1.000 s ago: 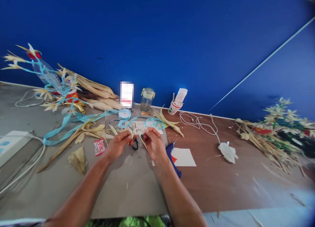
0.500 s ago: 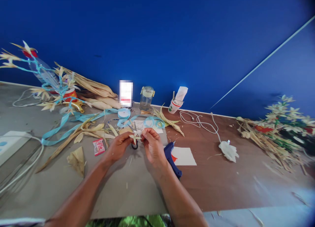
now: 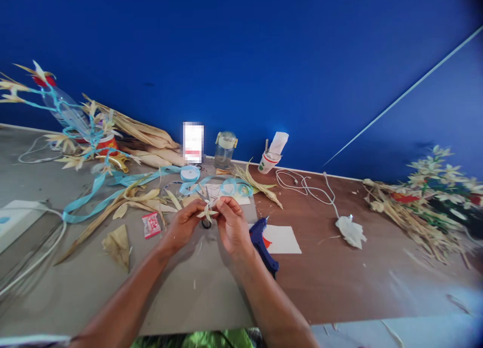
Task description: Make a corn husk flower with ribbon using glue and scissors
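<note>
My left hand (image 3: 184, 223) and my right hand (image 3: 231, 223) meet over the grey mat (image 3: 177, 287), fingers pinched together on a small pale husk flower (image 3: 207, 212) held between them. Just under the flower the black handles of a pair of scissors (image 3: 206, 222) lie on the mat. A blue glue gun (image 3: 263, 245) rests right beside my right wrist, next to a white paper sheet (image 3: 283, 238).
Dried corn husks (image 3: 139, 134) and a light blue ribbon (image 3: 94, 192) spread at the left. A ribbon roll (image 3: 189, 174), glass jar (image 3: 225, 150) and paper cup (image 3: 268, 162) stand by the blue wall. White cable (image 3: 305, 187) and husk flowers (image 3: 426, 197) lie on the right.
Both hands have lifted slightly and drawn closer together; the husk flower now shows between the fingertips. The view shifted a little.
</note>
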`<state>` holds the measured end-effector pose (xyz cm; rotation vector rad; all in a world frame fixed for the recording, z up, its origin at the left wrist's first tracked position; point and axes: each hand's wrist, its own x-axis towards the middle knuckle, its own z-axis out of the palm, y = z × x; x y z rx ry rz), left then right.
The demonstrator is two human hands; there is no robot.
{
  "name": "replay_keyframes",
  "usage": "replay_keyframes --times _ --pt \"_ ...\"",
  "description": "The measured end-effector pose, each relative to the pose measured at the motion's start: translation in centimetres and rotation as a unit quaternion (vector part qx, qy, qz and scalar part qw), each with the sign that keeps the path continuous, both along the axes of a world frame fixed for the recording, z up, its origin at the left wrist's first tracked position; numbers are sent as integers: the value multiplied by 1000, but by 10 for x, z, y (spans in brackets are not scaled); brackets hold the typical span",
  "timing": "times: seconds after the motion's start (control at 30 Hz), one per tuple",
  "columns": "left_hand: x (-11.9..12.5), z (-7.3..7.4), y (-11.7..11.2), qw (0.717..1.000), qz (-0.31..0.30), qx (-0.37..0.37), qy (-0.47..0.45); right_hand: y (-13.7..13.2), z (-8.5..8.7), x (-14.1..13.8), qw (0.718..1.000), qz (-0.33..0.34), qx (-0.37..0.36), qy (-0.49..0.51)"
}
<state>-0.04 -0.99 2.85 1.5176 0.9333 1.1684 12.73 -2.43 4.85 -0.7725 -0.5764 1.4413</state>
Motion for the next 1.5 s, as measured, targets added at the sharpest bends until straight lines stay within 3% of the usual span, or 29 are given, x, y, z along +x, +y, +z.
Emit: replay_keyframes --times 0.17,0.5,0.87,1.2,1.5 --pt "-1 -1 0 1000 -13 21 -4 -2 0 -1 998 -32 12 -52" --pt "-3 -6 2 998 52 37 13 -6 -3 -5 992 -69 38 -103" --pt "1 0 -1 998 36 54 1 -10 1 -10 984 -89 51 -144" --pt "0 -4 1 998 42 52 -1 -11 -9 -10 974 -101 76 -187" --pt "0 -6 1 997 47 58 5 -13 -3 -10 970 -100 66 -210"
